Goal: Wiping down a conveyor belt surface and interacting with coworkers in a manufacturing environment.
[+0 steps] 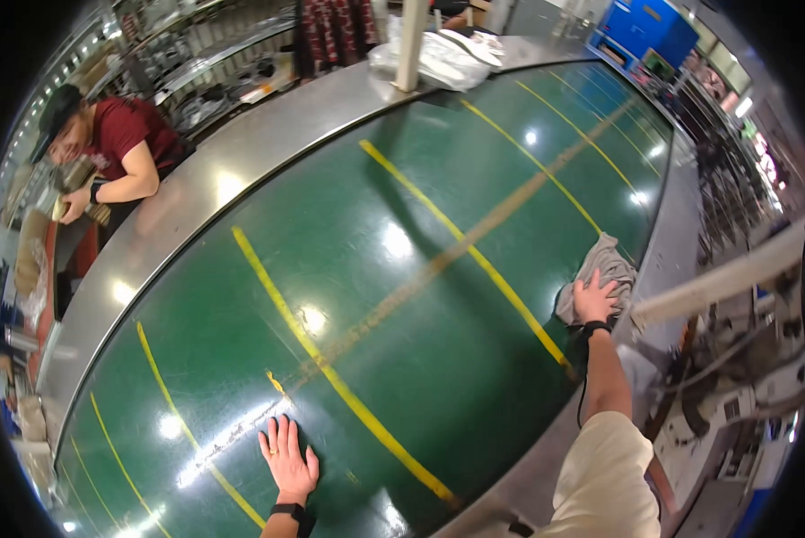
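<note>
Under my right hand (595, 298) is a crumpled grey-beige cloth (610, 262), bunched on the right edge of a long green conveyor belt (402, 314). The fingers of that hand are spread over the cloth and press on it. My left hand (291, 459) lies flat on the belt near its lower end, fingers extended, with nothing in it. Just beyond its fingertips is a small worn yellow mark (277, 384). Yellow lines (469, 247) cross the belt, and a brown worn stripe (420, 280) runs along its middle.
Metal rims (227, 184) border the belt. A co-worker in a dark red shirt (129, 130) sits at the far left side. White plastic-wrapped material (443, 58) lies by a post (410, 45) at the back. A blue machine (646, 36) stands at the far end; a pale beam (725, 273) juts in at right.
</note>
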A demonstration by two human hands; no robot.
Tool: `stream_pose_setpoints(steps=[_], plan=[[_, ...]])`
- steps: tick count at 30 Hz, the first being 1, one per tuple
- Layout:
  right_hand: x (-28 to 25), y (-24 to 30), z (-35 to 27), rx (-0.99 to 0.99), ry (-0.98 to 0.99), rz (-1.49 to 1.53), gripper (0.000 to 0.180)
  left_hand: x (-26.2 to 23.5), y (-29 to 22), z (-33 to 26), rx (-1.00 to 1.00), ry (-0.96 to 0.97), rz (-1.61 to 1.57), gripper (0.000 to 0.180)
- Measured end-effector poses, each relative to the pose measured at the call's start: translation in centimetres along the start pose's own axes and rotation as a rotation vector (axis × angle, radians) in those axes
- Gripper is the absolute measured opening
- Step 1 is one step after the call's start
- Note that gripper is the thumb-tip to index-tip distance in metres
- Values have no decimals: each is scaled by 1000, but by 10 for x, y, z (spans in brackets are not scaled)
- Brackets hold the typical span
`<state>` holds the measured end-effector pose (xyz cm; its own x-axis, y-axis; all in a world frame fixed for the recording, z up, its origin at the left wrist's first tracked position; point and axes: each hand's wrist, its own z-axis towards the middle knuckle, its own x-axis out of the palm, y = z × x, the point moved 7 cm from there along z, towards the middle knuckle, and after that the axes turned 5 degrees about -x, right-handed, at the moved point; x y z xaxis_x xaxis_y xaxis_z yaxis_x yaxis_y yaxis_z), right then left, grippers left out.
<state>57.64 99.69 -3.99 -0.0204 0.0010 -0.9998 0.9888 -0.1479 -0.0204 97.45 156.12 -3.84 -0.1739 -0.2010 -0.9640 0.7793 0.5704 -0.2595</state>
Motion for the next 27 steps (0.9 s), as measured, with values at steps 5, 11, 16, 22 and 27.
stream_pose_setpoints(steps=[5,11,16,22,27], plan=[[-3,27,-153,-472,28,-8,61,5,1,-5,0,-60,33,59],[-56,197,-408,-1418,-69,543,55,-3,11,-15,-34,-10,25,58],[-29,350,-538,-1900,334,791,48,13,23,-23,-160,-83,-141,63],[-24,491,-526,-2193,112,551,40,-5,22,-24,-113,-56,-6,64],[-32,540,-273,-1541,-83,570,38,-16,26,-15,-219,15,-29,63]])
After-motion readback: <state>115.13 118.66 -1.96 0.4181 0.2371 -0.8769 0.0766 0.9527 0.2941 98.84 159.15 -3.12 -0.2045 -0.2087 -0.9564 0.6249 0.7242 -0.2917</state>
